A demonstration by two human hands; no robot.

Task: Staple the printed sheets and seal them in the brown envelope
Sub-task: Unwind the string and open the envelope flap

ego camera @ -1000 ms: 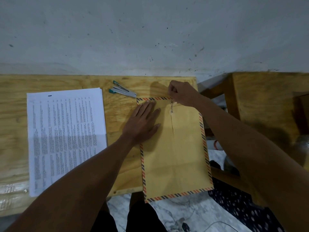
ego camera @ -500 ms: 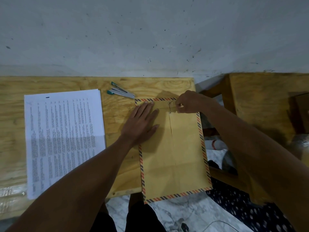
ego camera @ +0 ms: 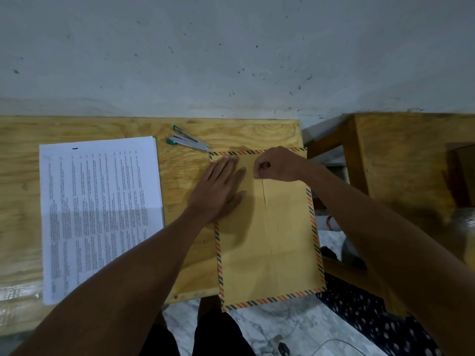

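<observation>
The brown envelope [ego camera: 267,240] with a striped orange and black border lies face down on the wooden table [ego camera: 180,181], its lower end overhanging the front edge. My left hand [ego camera: 218,188] presses flat on the envelope's upper left part, fingers apart. My right hand [ego camera: 277,164] is curled near the envelope's top middle, fingertips pinched at the closure; what it pinches is hidden. The stack of printed sheets [ego camera: 100,214] lies on the table to the left. A silver stapler [ego camera: 187,143] with green ends rests just beyond the envelope's top left corner.
A grey wall [ego camera: 231,60] rises directly behind the table. A second wooden piece of furniture [ego camera: 411,163] stands to the right across a narrow gap. Marble floor [ego camera: 295,330] and patterned dark fabric [ego camera: 372,325] show below the table's front edge.
My right hand has come from the envelope's top edge down and left onto the top middle of the envelope. My left hand stays pressed in place.
</observation>
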